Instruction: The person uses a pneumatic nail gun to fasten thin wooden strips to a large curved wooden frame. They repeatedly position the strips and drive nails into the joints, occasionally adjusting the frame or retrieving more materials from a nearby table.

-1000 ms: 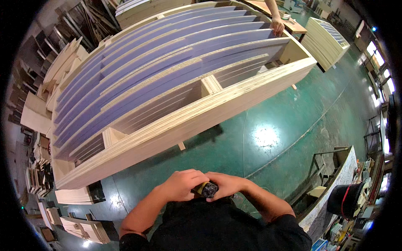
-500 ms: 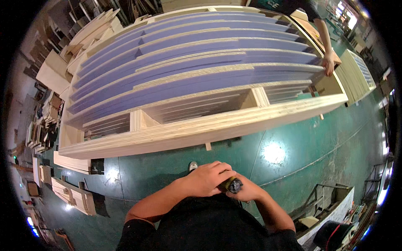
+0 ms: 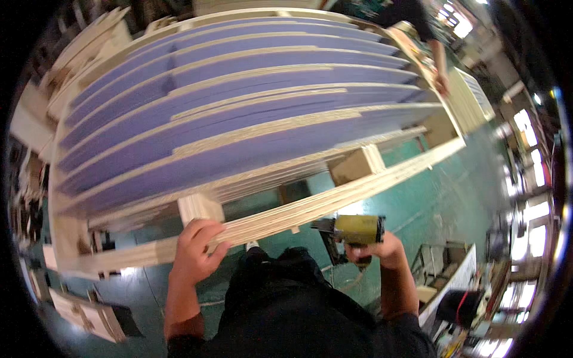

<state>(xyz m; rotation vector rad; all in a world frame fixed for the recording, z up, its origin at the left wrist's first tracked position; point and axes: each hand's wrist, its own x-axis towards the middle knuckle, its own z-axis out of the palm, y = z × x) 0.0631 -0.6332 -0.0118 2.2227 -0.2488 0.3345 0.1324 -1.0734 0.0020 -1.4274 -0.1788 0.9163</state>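
In my right hand (image 3: 377, 249) is a yellow and black nail gun (image 3: 358, 228), its nose pointing left toward the near rail of a large wooden frame (image 3: 286, 213). My left hand (image 3: 200, 250) is at that rail, left of the nail gun. Its fingers bend loosely over the top edge, and the thumb stands apart from them. Between the frame's sides, long purple-faced boards (image 3: 250, 132) stand on edge in rows. Short wooden blocks (image 3: 200, 207) sit between the near rail and the closest board. The nose of the nail gun looks apart from the wood.
Another person's hand (image 3: 441, 83) touches the frame's far right end. Stacked panels (image 3: 468, 98) stand beyond it. Timber (image 3: 89, 316) lies on the green floor at lower left. A bin with wood scraps (image 3: 444, 280) is at lower right.
My hands were together around the nail gun near my body. They have parted: the left reached forward to the rail, the right swung the nail gun out right. My view has shifted.
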